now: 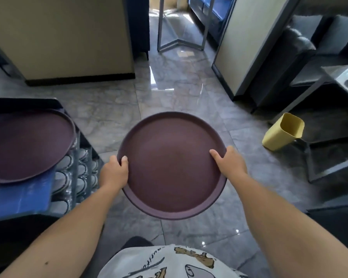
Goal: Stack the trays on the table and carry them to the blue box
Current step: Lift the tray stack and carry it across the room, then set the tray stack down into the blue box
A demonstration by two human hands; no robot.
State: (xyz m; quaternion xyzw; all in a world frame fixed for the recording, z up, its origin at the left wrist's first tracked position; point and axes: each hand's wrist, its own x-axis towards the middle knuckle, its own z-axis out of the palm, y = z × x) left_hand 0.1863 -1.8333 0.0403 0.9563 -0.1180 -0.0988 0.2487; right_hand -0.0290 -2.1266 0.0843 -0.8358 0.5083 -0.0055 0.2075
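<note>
**Trays in hand, blue box close on the left**

Trays, round and dark maroon with a raised rim (172,165), are held out over the grey marbled floor (179,89), near the person's body and roughly level. A second rim edge shows under the near lower side, so this looks like a stack of at least two, though the exact count cannot be told. The left hand (115,172) clamps the left rim, thumb on top and fingers curled beneath. The right hand (230,162) clamps the right rim the same way, thumb lying on the inner face.

At the left edge, another round maroon tray (26,145) lies on top of a blue plastic box (18,195), which appears to hold clear glasses in compartments. It sits near the carried stack but apart from it.

To the right, a pale yellow plastic bin (283,132) stands tilted on the floor beside a dark table frame. Far ahead a doorway opens between beige panels.

Judging by this, the stacking seems done and the carry is nearly over. What is left is to swing the stack left and set it down on the tray already at the box.
</note>
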